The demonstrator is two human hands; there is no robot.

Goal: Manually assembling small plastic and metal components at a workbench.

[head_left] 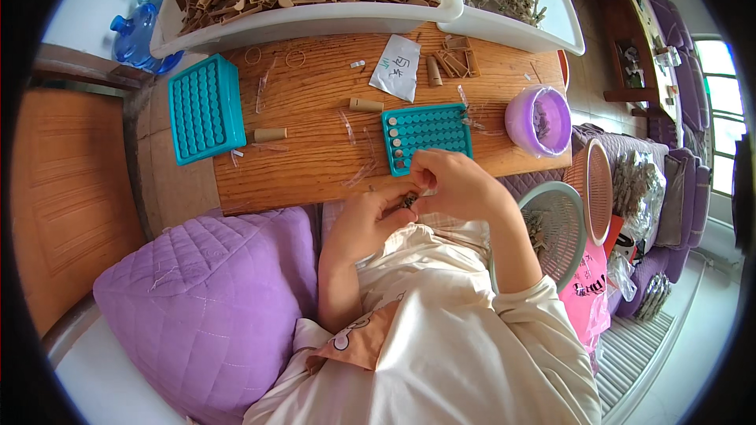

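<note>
Close to my lap, at the near edge of the table, my two hands meet. My left hand [372,216] is closed, its thumb and fingers around a small dark, crumbly-looking piece [409,200] whose kind I cannot make out. My right hand [457,182] pinches right beside it; what its fingertips hold is hidden. Just beyond the hands lies a teal tray [432,114] with rows of round holes. Several pale round ends [394,132] stand in its left column. My right hand overlaps the tray's near edge.
A second teal tray [234,102] stands at the left. Tan tubes [366,105], a paper slip [395,71] and a purple tub [513,122] are on the table [307,161]. Large white bins [315,19] line the back. Baskets [581,240] stand at my right, a purple cushion [213,291] left.
</note>
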